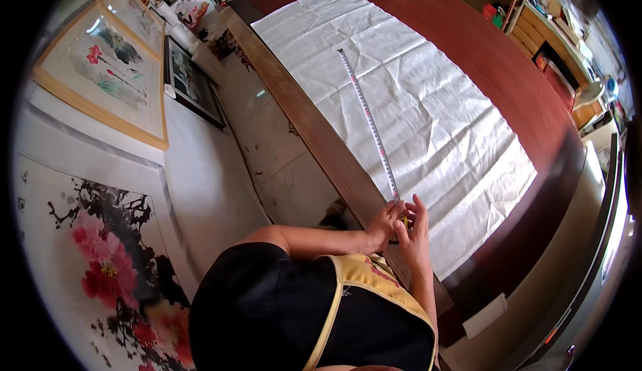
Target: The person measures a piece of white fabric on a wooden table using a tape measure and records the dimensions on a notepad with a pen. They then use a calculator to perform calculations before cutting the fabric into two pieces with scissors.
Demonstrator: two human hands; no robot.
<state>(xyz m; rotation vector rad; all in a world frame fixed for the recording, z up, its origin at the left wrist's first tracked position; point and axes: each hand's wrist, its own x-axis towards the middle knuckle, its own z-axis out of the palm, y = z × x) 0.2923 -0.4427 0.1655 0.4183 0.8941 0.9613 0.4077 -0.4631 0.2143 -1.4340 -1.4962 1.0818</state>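
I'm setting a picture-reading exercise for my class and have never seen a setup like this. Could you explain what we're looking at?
There is no machine here: a person works with two bare hands. The single picture comes from a wide fisheye camera on the person's head, looking down, so straight edges bend toward the rim.

On a reddish-brown table lies a creased white sheet; I can't tell whether it is cloth or paper. A tape measure stretches across it. The left hand and right hand are close together at the tape's near end; their exact grip is partly hidden.
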